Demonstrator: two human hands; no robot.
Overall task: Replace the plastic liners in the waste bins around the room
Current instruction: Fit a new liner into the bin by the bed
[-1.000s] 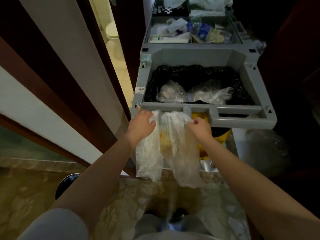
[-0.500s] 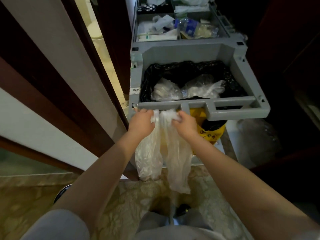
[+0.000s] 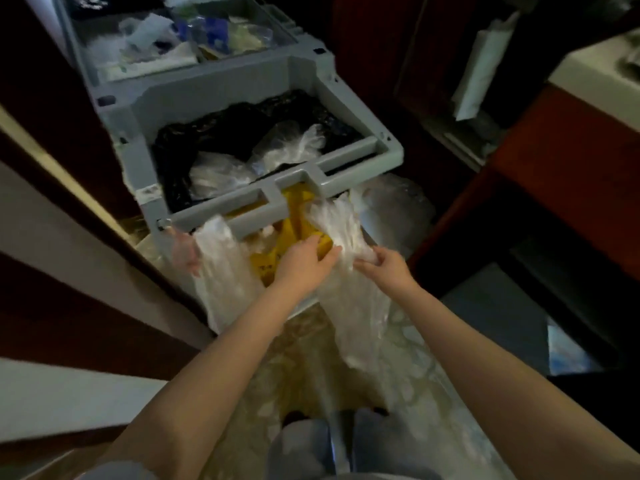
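While standing at the cart (image 3: 221,95), pinches one clear liner (image 3: 360,313) by its bunched top in both left hand (image 3: 301,263) and right hand (image 3: 386,266), just below the handle (image 3: 277,197), letting the rest hang loose, likely for opening; keeps a spare liner (image 3: 221,271) draped over that handle, within reach.

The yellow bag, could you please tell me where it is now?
In the head view the yellow bag hangs mid-frame under the grey cart's handle bar, just beyond the left hand.
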